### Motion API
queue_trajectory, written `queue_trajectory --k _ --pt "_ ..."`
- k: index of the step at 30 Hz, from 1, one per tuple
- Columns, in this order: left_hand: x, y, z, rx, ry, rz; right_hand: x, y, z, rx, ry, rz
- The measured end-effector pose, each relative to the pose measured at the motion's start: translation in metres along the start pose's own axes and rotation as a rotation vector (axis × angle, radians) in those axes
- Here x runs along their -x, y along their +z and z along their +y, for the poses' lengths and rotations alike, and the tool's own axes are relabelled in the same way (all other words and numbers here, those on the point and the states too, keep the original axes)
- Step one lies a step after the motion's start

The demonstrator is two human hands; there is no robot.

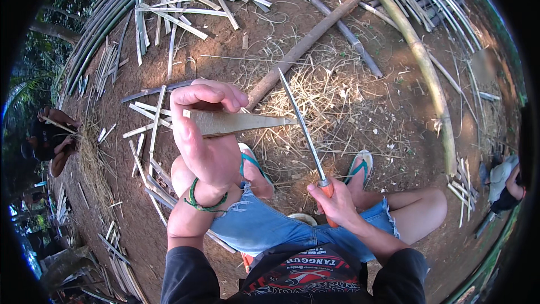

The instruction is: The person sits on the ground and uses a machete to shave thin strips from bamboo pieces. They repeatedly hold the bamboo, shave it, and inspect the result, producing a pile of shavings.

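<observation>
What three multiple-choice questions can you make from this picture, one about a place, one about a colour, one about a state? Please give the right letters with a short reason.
1. Where does the tip of the bamboo strip point?
A. toward the knife blade
B. toward the person's left
C. straight down to the ground

2. What colour is the knife handle in the right hand?
A. blue
B. orange
C. white

3. How does the left hand stand?
A. open and flat on the knee
B. closed around the strip, raised above the knee
C. resting on the ground

Answers: 1 A, the pointed end reaches right up to the blade of the knife. 2 B, orange shows between the fingers under the blade. 3 B, the fingers curl over the strip's thick end, above the bare knee.
</observation>
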State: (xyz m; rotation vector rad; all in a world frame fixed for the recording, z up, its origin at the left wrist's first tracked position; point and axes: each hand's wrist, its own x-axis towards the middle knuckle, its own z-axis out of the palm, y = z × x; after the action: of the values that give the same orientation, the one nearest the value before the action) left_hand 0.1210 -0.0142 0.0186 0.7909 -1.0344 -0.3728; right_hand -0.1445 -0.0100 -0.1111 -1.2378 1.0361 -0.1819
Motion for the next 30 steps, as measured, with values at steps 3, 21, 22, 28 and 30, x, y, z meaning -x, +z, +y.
queue_trajectory --k 3,21,22,28,30 --pt "0.003 0.008 0.003 -0.210 0.063 0.029 -0.004 0.025 0.016 0.060 -0.189 0.066" --pt "0.013 0.010 0.000 -0.522 0.456 0.216 0.013 0.054 -0.054 -0.279 -0.269 -0.051" --pt "0.013 0.007 0.002 -0.599 0.528 0.170 0.014 0.055 -0.051 -0.310 -0.242 -0.028" --pt "0.024 0.007 0.009 -0.579 0.492 0.063 0.023 0.051 -0.063 -0.137 -0.431 -0.059" --pt "0.023 0.005 0.011 -0.585 0.494 0.036 0.020 0.055 -0.058 -0.094 -0.508 -0.039"
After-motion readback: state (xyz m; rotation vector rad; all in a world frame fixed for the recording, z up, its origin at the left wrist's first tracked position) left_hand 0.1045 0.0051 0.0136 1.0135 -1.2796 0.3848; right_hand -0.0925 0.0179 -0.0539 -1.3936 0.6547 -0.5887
